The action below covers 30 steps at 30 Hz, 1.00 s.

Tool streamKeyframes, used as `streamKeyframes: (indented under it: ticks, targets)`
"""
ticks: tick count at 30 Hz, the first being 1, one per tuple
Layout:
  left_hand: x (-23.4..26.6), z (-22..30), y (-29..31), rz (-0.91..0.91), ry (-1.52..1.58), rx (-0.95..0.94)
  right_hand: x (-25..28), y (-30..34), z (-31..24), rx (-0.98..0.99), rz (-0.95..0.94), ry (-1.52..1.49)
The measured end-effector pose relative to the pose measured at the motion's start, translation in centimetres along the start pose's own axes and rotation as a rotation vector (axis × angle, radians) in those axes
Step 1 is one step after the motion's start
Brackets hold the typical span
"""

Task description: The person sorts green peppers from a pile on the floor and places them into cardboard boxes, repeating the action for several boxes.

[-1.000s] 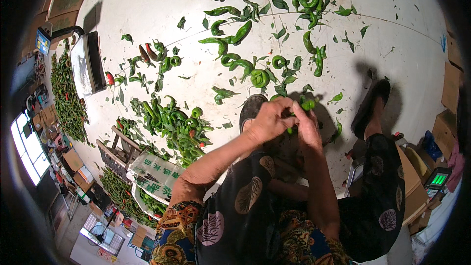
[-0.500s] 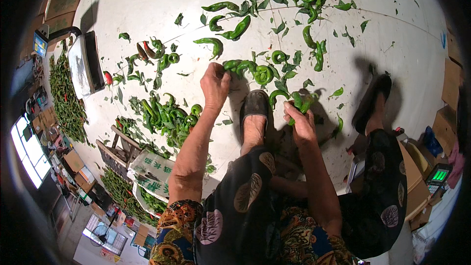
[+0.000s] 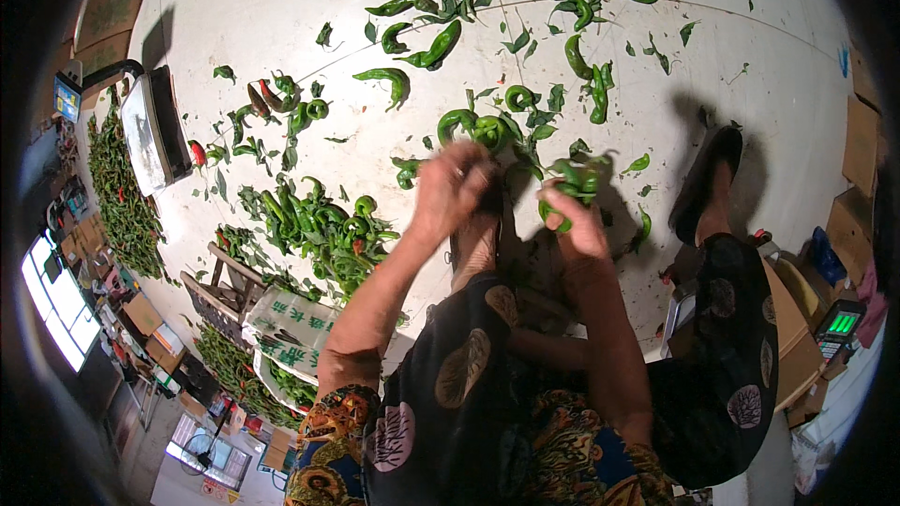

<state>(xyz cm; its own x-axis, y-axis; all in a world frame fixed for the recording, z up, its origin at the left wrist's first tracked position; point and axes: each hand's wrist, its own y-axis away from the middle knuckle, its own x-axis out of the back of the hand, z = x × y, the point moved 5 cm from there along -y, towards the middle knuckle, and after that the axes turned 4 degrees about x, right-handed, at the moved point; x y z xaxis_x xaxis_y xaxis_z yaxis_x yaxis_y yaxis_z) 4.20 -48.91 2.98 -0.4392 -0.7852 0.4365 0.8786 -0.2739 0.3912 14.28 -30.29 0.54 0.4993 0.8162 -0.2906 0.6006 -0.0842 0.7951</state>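
Note:
Smeared by motion, my left hand (image 3: 452, 189) hangs over my left shoe, just below some curled green chili peppers (image 3: 487, 131) on the pale floor. Whether anything is between its fingers does not show. My right hand (image 3: 579, 223) is closed round a bunch of green chili peppers (image 3: 574, 180), which stick out past the thumb and fingers. A ring-shaped pepper (image 3: 518, 97) and loose leaves (image 3: 543, 131) lie beyond the hands. To the left of my left forearm is a heap of green peppers (image 3: 314, 220) with leaves among them.
More peppers (image 3: 431, 44) are scattered farther off. A platform scale (image 3: 150, 136) stands at the left, beside a large pepper pile (image 3: 122, 187). Lower left are a small wooden stool (image 3: 225, 281) and a white printed sack (image 3: 286, 323). Cardboard boxes (image 3: 858, 225) line the right side.
My left hand has moved right and toward me, from the peppers' left end to over my shoe. My right hand keeps its peppers, nearly in place. The view has shifted slightly.

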Motion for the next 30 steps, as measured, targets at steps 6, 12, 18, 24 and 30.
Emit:
streamKeyframes:
  ticks: [6,12,18,24,30]
  targets:
    - [2.6,-4.1,-3.5,0.28,-0.44,-0.008,1.3,-0.5,0.9,-0.014,-0.065,-0.186]
    - [-1.9,-1.2,1.0,0.109,0.175,0.171,-0.6,0.6,0.2,0.0,-0.026,-0.086]
    - [-5.4,1.8,2.7,-0.14,-0.004,-0.08,1.5,1.0,0.4,0.067,0.045,-0.027]
    - [-3.4,-0.2,-1.1,0.169,-0.428,-0.086,3.0,-0.1,-0.4,0.035,-0.024,-0.261]
    - [-2.6,-2.4,-1.5,0.3,0.437,0.059,4.2,0.5,-1.5,0.102,0.073,-0.261]
